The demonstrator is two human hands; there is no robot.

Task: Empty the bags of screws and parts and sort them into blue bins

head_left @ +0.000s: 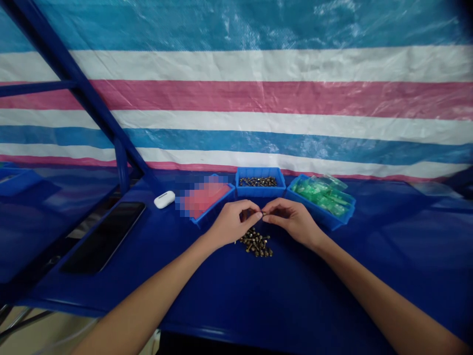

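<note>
My left hand (pixel 236 220) and my right hand (pixel 290 218) meet fingertip to fingertip above the table. Between their pinched fingers is a small dark metal piece (pixel 263 214), held by both; its exact shape is too small to tell. Just below the hands lies a loose pile of brass-coloured screws (pixel 257 244) on the blue tabletop (pixel 236 291). Behind the hands stands a blue bin (pixel 260 191) with many small metal parts in it.
A blue bin (pixel 216 207) with blurred-out red contents stands left, another (pixel 334 222) with green plastic packets (pixel 323 195) right. Further left are a white earbud case (pixel 164 199) and a black phone (pixel 105 237). A blue metal frame (pixel 92 108) and striped sheet (pixel 258 93) rise behind.
</note>
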